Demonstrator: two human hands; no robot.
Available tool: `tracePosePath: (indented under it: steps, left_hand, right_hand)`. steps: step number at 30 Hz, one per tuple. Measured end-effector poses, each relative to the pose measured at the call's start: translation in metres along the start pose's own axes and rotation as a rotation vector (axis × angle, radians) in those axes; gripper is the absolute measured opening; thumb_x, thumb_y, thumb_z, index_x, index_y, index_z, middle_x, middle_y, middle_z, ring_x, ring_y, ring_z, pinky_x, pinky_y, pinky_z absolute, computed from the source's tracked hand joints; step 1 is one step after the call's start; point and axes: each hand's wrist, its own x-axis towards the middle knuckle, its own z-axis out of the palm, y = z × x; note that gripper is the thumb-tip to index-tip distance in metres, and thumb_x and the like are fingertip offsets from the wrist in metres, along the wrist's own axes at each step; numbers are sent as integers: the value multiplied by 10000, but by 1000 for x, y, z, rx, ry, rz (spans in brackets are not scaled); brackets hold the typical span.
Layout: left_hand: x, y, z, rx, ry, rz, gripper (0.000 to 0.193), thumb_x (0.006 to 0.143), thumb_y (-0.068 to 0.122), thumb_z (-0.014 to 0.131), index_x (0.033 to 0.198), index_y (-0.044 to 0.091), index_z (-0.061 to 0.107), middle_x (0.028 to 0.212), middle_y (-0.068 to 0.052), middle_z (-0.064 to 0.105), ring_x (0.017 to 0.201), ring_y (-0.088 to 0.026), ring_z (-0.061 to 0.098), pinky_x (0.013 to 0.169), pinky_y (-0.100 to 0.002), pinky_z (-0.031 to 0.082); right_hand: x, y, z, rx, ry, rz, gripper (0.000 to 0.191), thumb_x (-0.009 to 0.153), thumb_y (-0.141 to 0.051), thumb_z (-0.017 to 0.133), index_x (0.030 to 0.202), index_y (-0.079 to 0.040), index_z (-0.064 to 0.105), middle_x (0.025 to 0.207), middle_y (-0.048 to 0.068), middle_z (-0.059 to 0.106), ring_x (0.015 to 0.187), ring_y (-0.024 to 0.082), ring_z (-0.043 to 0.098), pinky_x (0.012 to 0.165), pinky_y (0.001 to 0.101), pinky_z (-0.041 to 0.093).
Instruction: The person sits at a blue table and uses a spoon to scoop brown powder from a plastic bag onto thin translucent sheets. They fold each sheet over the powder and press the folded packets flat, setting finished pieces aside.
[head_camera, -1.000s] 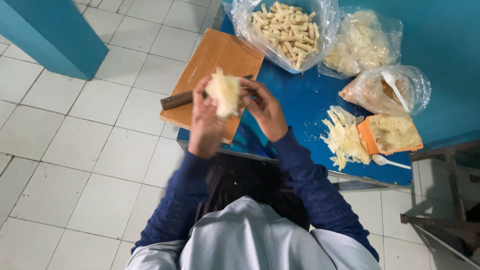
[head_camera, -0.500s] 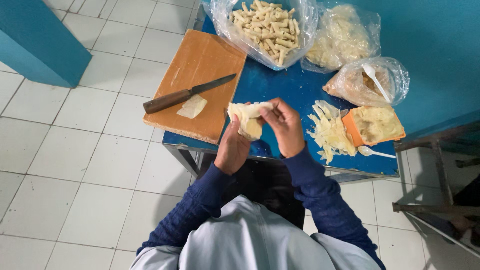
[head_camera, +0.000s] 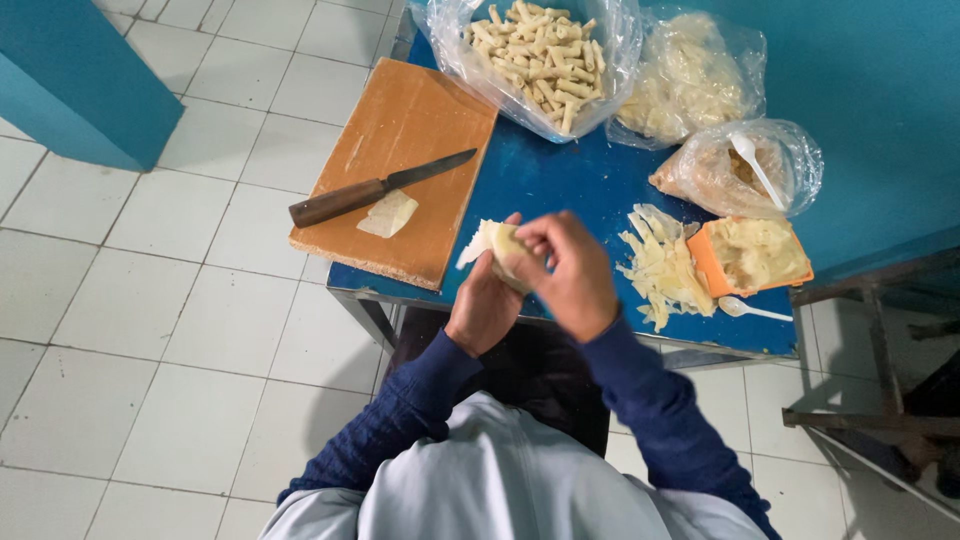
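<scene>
At frame centre our left hand (head_camera: 487, 305) and right hand (head_camera: 570, 275) close around a pale wrapper (head_camera: 490, 243) above the blue table (head_camera: 560, 180); white floor tiles (head_camera: 150, 330) fill the left, teal wall (head_camera: 880, 110) upper right.

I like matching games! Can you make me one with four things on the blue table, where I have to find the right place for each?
Things:
1. knife
2. white spoon
3. pale wrapper
4. rolled sticks

Places:
A. in the big clear bag at the far edge of the table
B. between the two hands
C. lying on the wooden cutting board
D. sticking out of the small bag on the right

Right pairs: 1-C, 2-D, 3-B, 4-A
</scene>
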Motion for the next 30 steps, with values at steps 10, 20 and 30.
tracePosePath:
  steps: [10, 20, 30]
  left_hand:
    - [-4, -1, 13, 0, -159, 88, 668, 1085, 222, 456, 1678, 129, 162, 1601, -84, 431, 1462, -214, 447, 1227, -380, 337]
    - [0, 0, 9, 218, 58, 55, 522, 1109, 176, 433, 1595, 29, 309, 1474, -147, 516, 1342, -231, 541, 1103, -385, 449]
    - [-15, 16, 21, 69, 62, 64, 569, 1074, 293, 477, 1560, 42, 323, 1582, -211, 416, 1440, -364, 456, 1159, -434, 442]
  right_hand:
    - [-24, 58, 13, 402, -31, 322, 114, 978, -110, 688, 1006, -7, 727, 953, 19, 742, 839, 91, 681, 736, 252, 547]
    - [-38, 139, 21, 1144, -99, 686, 98, 1026, -141, 684, 1045, -46, 697, 971, 16, 701, 849, 83, 654, 764, 261, 534]
    - [-5, 170, -13, 352, 237, 317, 95, 1035, -163, 678, 1080, -91, 721, 1053, 38, 767, 914, 156, 732, 805, 321, 597]
